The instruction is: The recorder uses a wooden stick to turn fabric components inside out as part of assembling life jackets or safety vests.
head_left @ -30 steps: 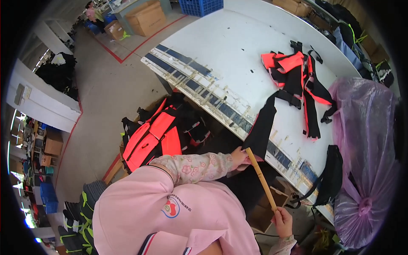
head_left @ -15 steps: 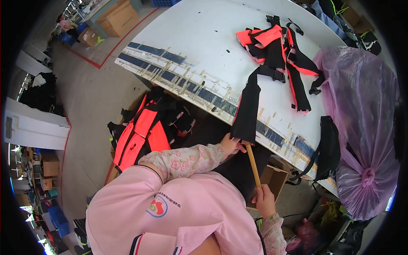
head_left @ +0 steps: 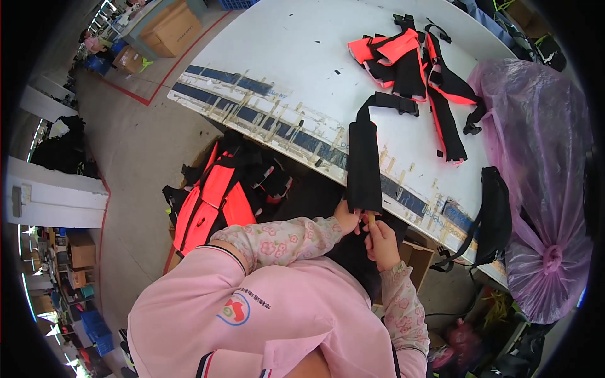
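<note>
A long black fabric piece [head_left: 362, 164] hangs over the edge of the white table [head_left: 296, 57]; its upper end lies by an orange and black life vest [head_left: 403, 60] on the tabletop. My left hand [head_left: 346, 217] pinches the lower end of the black piece. My right hand [head_left: 380, 241] is right beside it, closed around a wooden stick [head_left: 371, 218]. Only a short stub of the stick shows between my hands; the rest is hidden inside or behind the fabric.
A large purple plastic bag [head_left: 542, 157] fills the table's right end, with a black strap piece [head_left: 495, 214] hanging beside it. Orange and black vests [head_left: 214, 195] are piled on the floor under the table. An open cardboard box [head_left: 419, 258] stands by my right arm.
The long stick, plainly visible earlier, has gone up into the black piece until only a stub shows. My right hand has risen to meet my left hand.
</note>
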Action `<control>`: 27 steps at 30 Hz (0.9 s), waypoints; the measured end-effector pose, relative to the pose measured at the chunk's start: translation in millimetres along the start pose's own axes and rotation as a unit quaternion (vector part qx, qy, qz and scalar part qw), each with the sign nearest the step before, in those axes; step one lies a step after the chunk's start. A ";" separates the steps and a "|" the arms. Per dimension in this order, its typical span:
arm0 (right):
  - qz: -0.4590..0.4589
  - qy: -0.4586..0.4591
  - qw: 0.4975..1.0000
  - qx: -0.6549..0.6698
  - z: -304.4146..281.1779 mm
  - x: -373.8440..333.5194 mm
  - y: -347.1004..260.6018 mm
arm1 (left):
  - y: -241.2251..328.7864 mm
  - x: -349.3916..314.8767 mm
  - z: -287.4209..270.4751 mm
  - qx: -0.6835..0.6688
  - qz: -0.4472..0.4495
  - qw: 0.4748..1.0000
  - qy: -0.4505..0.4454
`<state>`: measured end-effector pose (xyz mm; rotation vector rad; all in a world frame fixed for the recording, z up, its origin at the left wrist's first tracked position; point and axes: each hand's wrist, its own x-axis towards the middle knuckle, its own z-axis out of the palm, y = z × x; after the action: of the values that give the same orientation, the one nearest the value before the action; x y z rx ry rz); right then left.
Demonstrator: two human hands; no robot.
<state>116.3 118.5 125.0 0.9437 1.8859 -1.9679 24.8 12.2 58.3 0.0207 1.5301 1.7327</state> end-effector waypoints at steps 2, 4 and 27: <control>0.057 -0.150 0.958 0.238 -1.5 1.8 -2.7 | -6.6 4.3 -2.1 -0.001 0.010 1.000 -0.009; 0.080 -0.186 0.937 0.284 0.2 2.2 -3.7 | -11.2 9.1 -3.0 -0.007 -0.006 1.000 -0.010; -0.006 -0.109 0.994 -0.029 -8.9 12.4 -5.3 | -2.8 -1.9 -11.7 0.034 0.022 0.999 -0.036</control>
<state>106.1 130.8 122.2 0.6725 1.8186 -1.9230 21.7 1.3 53.8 0.1514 1.5457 1.6959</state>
